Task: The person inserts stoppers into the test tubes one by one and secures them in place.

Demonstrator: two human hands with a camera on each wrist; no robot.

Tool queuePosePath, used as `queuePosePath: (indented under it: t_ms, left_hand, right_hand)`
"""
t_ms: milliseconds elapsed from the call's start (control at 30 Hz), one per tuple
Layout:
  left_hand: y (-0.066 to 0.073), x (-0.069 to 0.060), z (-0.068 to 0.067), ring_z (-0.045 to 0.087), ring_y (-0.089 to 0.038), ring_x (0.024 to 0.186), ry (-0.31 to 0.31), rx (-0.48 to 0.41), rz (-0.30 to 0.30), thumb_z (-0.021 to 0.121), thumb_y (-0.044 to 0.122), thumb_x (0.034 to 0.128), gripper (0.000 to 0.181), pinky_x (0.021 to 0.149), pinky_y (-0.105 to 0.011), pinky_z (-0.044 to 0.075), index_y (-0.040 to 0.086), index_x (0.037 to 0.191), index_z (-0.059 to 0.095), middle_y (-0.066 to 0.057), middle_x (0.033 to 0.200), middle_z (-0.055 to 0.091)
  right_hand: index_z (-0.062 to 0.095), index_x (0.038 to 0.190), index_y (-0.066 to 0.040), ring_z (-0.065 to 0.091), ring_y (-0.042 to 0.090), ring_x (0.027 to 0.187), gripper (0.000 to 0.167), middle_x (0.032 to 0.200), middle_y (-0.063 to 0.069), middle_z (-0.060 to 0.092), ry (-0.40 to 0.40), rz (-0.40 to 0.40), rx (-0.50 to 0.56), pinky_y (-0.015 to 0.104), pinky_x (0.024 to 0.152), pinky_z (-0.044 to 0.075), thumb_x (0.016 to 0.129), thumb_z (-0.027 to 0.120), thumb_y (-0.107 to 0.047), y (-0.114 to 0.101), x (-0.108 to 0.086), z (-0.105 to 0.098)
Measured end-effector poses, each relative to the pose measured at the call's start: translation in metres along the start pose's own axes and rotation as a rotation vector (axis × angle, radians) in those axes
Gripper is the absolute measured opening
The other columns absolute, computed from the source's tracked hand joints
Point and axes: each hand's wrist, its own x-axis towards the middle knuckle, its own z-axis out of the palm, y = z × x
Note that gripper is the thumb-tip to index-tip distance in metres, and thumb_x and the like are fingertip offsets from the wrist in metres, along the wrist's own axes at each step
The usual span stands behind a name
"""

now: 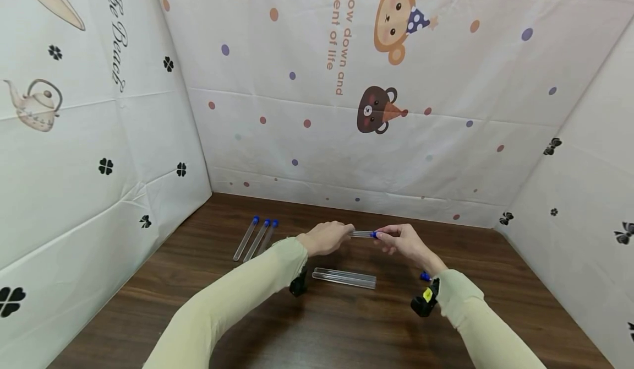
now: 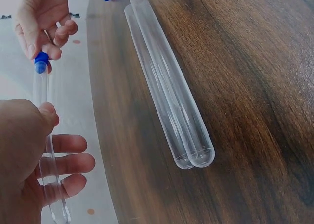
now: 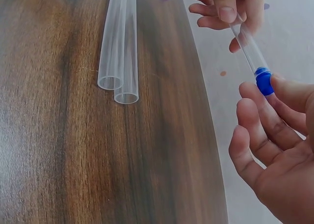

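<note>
Pale cloth sleeves [image 1: 228, 297], creased at the cuffs, are seen nearest, with a black device [image 1: 424, 303] worn at the right wrist. Beyond them, two uncapped tubes [image 1: 344, 278], smooth, transparent and slender, are laid side by side, touching, their rounded closed ends turned left and their circular open rims right; wood grain is seen through their walls. Loose blue plastic [image 1: 425, 276], its count unclear, is placed near the right wrist. Farther out, a clear tube [image 1: 361, 234] is held above the table, roughly level, pinched by the left hand [image 1: 326, 238] between thumb and fingers. Its mouth is met by a blue cap [image 3: 265, 83], gripped by the right hand [image 1: 403, 242] between thumb and index finger, the remaining fingers loosely bent. To the left, three capped tubes [image 1: 256, 242] are set slantwise, their blue-stoppered ends pointed away. All loose pieces are supported by a dark brown, streaked wood-grain table [image 1: 386, 336]. The space is enclosed by creased white sheeting [image 1: 297, 44], printed with coloured dots, a brown bear [image 1: 371, 110] and, on the left side, a teapot [image 1: 39, 107].
</note>
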Motion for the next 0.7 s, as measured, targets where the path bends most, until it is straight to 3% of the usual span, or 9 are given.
queuePosePath:
  t_ms: [100, 333, 500, 700]
  left_hand:
    - [-0.0003, -0.0010, -0.0004, 0.061, -0.008, 0.078, -0.006, -0.008, 0.012, 0.043, 0.021, 0.1034, 0.024, 0.060, -0.021, 0.045, 0.017, 0.123, 0.055, -0.001, 0.110, 0.070]
    - [0.0009, -0.0015, -0.0022, 0.066, -0.012, 0.107, -0.015, -0.040, 0.022, 0.043, 0.016, 0.1033, 0.024, 0.070, -0.021, 0.050, 0.014, 0.124, 0.054, -0.002, 0.121, 0.068]
    - [0.0024, -0.0005, -0.0035, 0.065, -0.013, 0.111, -0.015, -0.046, 0.018, 0.043, 0.016, 0.1033, 0.025, 0.077, -0.023, 0.053, 0.014, 0.124, 0.055, -0.001, 0.123, 0.067]
    - [0.0021, -0.0008, -0.0019, 0.065, -0.013, 0.111, -0.008, -0.068, 0.021, 0.047, 0.011, 0.1010, 0.026, 0.085, -0.025, 0.054, 0.014, 0.125, 0.056, -0.001, 0.122, 0.068]
  right_hand:
    - [0.059, 0.121, 0.009, 0.066, 0.018, 0.071, 0.038, 0.105, 0.029, 0.069, -0.020, -0.004, 0.021, 0.034, 0.066, 0.057, 0.098, 0.057, -0.022, 0.0008, -0.0003, -0.0005]
    - [0.058, 0.119, 0.013, 0.063, 0.015, 0.068, 0.042, 0.096, 0.018, 0.071, -0.026, 0.008, 0.039, 0.031, 0.064, 0.056, 0.099, 0.054, -0.024, 0.0028, 0.0002, -0.0004]
    - [0.057, 0.114, 0.013, 0.060, 0.012, 0.065, 0.039, 0.083, 0.002, 0.066, -0.023, -0.014, 0.042, 0.029, 0.061, 0.055, 0.100, 0.053, -0.023, 0.0037, 0.0005, 0.0013]
    - [0.059, 0.108, 0.008, 0.059, 0.012, 0.064, 0.034, 0.078, 0.000, 0.058, -0.015, -0.008, 0.076, 0.030, 0.061, 0.054, 0.100, 0.053, -0.024, 0.0038, 0.0026, 0.0054]
